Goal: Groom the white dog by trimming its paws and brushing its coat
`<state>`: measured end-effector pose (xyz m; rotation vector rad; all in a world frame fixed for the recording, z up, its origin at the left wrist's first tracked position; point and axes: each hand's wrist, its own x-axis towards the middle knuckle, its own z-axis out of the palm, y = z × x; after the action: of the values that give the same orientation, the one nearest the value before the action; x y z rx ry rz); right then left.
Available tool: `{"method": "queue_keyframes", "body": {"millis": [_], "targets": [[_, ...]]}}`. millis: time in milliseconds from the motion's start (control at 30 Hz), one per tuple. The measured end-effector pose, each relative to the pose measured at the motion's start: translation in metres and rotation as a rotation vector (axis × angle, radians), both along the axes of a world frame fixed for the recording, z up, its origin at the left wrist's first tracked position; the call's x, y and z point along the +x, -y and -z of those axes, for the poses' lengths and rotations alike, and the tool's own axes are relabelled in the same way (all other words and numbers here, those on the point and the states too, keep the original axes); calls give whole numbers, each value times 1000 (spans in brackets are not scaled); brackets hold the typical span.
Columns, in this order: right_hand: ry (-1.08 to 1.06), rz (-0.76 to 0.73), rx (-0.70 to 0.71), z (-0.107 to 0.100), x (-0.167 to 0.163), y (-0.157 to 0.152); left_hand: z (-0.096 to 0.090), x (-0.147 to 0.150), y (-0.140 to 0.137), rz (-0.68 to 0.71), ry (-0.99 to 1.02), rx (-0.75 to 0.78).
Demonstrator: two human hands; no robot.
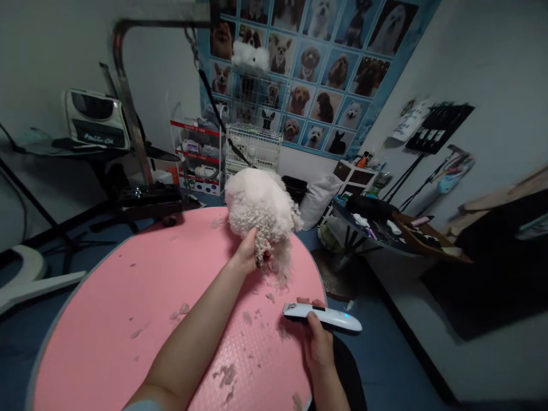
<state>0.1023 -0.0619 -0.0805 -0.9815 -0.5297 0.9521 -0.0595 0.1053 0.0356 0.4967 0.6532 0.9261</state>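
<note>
Pink table (171,274) taken as clock face. At 1 o'clock, near far rim: white curly dog (261,197). With left hand (246,252), gripping shaggy leg (262,246) of dog, some fingers hidden behind. In right hand (320,345), at 3 o'clock: white clipper (331,319), grasped between thumb and fingers, blue light on, head pointing to 9 o'clock, apart from dog. Around 5 o'clock: loose hair (228,374). Beyond 11 o'clock: metal arm (131,97), with black strap (214,108) slanting down behind dog.
</note>
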Motion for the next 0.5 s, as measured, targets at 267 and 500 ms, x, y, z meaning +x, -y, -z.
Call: {"method": "queue_keyframes", "body": {"millis": [267,500], "targets": [[101,-141,338,-46,-41,-30,-5,8,20,106,204,-76],[-38,-224,384,-46,-39,-34,-10,12,26,80,245,10]]}}
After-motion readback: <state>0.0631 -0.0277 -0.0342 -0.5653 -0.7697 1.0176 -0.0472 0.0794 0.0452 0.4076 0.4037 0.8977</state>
